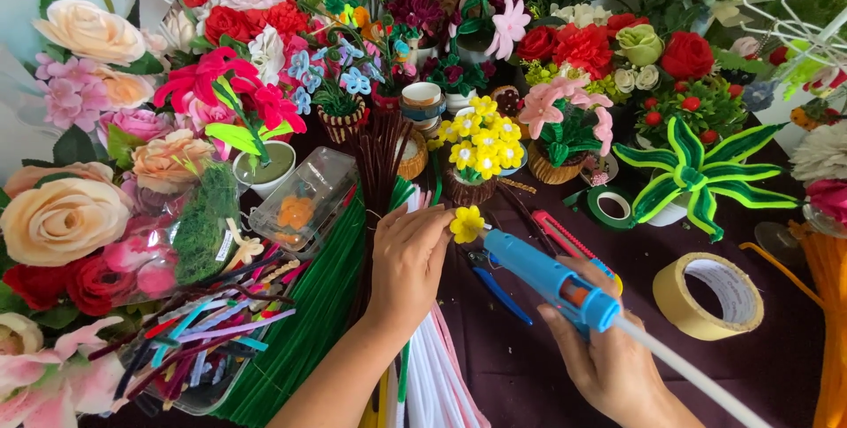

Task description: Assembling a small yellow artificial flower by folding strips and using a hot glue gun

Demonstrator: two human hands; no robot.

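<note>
We held a small yellow pipe-cleaner flower (467, 224) pinched at its base between the fingertips of our left hand (408, 262), just in front of a little pot of matching yellow blooms (481, 147); it looked feather-light, soft and easily crushed, so the wire stem under the petals seemed the safest place to grip. Our right hand (609, 359) was closed around the handle of a blue glue gun (549, 280), its nozzle touching or almost touching the flower. Around us lay green pipe cleaners (309, 326), a roll of tan tape (708, 296) and crowded craft flowers.
</note>
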